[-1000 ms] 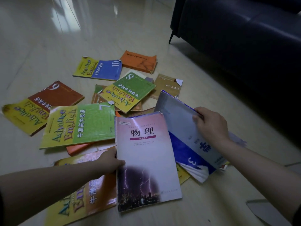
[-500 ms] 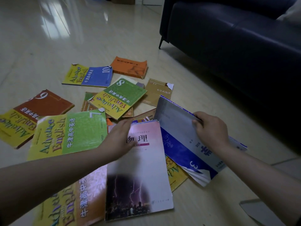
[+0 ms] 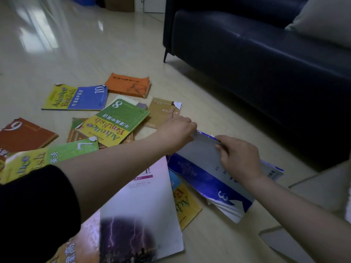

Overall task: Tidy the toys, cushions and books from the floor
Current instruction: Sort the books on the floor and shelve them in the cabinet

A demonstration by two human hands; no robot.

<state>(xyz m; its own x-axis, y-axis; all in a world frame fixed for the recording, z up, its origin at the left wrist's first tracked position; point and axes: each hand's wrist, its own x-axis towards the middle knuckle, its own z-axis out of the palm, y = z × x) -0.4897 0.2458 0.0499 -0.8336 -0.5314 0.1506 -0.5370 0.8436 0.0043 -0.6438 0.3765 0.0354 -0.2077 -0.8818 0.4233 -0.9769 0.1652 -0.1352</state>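
Several textbooks lie scattered on the shiny floor. My right hand (image 3: 239, 158) grips the upper edge of a blue and grey book (image 3: 205, 179) marked 3, thumb on its cover. My left hand (image 3: 176, 130) reaches across and holds that book's far corner, index finger sticking out over a tan book (image 3: 161, 114). My left forearm passes above a pink physics book (image 3: 142, 205). Further off lie a green book 8 (image 3: 117, 120), a blue book 10 (image 3: 79, 97), an orange book (image 3: 129, 85), a green book 7 (image 3: 62, 154) and a red-brown book 6 (image 3: 24, 133).
A dark blue sofa (image 3: 256, 63) stands on the right with a pale cushion (image 3: 326, 19) on it. A yellow book (image 3: 186, 204) pokes out under the pink one. A grey sheet (image 3: 281, 243) lies at the bottom right. A cardboard box (image 3: 119, 2) stands far back.
My left hand left the pink physics book and moved right and away to the far corner of the blue and grey book. My right hand kept its grip. The view tilted up.
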